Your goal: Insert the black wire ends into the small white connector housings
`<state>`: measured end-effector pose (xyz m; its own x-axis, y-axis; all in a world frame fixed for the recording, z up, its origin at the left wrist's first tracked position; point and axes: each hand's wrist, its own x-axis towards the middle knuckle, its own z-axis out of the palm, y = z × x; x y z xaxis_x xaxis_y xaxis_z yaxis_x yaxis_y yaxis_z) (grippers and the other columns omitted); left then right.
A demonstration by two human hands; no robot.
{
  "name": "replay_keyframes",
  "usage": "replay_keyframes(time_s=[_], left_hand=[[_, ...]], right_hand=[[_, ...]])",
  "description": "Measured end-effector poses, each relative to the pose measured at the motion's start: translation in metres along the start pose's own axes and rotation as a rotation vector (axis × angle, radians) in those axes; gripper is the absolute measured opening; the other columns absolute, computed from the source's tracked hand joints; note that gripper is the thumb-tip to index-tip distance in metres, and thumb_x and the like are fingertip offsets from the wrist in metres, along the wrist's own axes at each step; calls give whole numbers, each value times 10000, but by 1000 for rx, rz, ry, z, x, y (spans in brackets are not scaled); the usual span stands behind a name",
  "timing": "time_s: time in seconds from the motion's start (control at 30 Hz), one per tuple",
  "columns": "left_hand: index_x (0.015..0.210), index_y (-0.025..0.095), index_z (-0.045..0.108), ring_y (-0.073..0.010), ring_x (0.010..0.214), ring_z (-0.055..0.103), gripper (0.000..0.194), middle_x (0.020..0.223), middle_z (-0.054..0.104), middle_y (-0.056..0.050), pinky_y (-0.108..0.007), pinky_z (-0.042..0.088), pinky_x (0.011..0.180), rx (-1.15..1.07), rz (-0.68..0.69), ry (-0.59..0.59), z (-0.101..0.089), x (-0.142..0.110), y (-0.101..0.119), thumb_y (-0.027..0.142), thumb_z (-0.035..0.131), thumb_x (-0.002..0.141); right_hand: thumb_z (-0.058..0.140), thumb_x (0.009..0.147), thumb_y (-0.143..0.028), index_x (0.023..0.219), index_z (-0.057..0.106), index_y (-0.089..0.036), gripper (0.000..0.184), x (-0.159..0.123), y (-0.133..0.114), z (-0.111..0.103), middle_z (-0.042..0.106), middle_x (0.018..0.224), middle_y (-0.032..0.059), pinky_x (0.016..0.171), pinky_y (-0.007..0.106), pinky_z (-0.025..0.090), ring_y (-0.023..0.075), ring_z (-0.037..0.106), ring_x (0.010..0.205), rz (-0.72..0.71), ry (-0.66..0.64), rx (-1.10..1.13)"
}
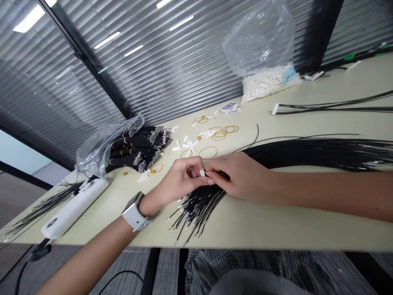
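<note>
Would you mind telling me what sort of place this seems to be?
It looks like a wire-harness assembly workbench: a long pale table holds bundles of black crimped wires, a bag of white plastic connectors and loose rubber bands.

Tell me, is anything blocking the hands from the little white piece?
No, nothing visible blocks them. The small white connector sits right at the fingertips of the left hand, and the right hand is close beside it. The black wires fan out below the hands.

White plastic connector mostly hidden between the fingers, its wire joint too small to tell.
</note>
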<state>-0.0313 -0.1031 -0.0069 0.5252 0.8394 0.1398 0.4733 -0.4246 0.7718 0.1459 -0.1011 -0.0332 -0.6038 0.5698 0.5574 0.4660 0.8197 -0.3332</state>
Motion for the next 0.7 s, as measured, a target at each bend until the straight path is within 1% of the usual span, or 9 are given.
replay_keyframes(time_s=[0.13, 0.27, 0.33, 0.43, 0.53, 0.7], left_hand=[[657, 134, 497, -63, 517, 378, 220, 543, 430, 45, -193, 299, 469, 18, -21, 9, -1, 1, -2, 177, 712, 644], [730, 135, 502, -65, 557, 426, 241, 611, 488, 30, -197, 341, 518, -128, -57, 15, -4, 4, -9, 203, 718, 649], [749, 136, 495, -66, 577, 438, 249, 629, 484, 29, -198, 349, 535, -188, -55, 19, -6, 4, -12, 223, 713, 664], [806, 135, 517, -79, 616, 466, 228, 656, 505, 13, -207, 366, 567, -206, -59, 12, -9, 3, -14, 241, 689, 700], [846, 131, 532, -96, 659, 485, 196, 699, 531, -13, -222, 380, 600, -181, -56, -1, -11, 2, -12, 261, 643, 749], [825, 137, 509, -89, 686, 468, 144, 720, 502, -2, -206, 374, 617, -143, -1, -53, -12, 3, -10, 215, 616, 771]], right_hand=[[416, 840, -198, 696, 523, -129, 192, -1, 3, 1, 532, 625, 1, 535, 232, 250, 73, 414, 540, 22, 26, 30], [487, 805, -211, 730, 581, -144, 138, -1, 4, -2, 546, 627, -12, 553, 219, 291, 70, 434, 552, 121, 88, 124], [497, 795, -204, 733, 575, -144, 117, 0, 4, -6, 545, 626, -19, 556, 211, 310, 64, 437, 548, 164, 103, 208], [490, 802, -212, 712, 546, -141, 128, 1, 4, -10, 533, 615, -24, 546, 205, 323, 61, 439, 541, 214, 109, 278], [492, 802, -232, 708, 546, -142, 140, 1, 4, -10, 537, 614, -22, 541, 209, 330, 66, 452, 545, 247, 119, 274], [484, 801, -224, 715, 555, -140, 140, 2, 5, -7, 550, 616, -19, 544, 209, 329, 66, 457, 547, 239, 118, 236]])
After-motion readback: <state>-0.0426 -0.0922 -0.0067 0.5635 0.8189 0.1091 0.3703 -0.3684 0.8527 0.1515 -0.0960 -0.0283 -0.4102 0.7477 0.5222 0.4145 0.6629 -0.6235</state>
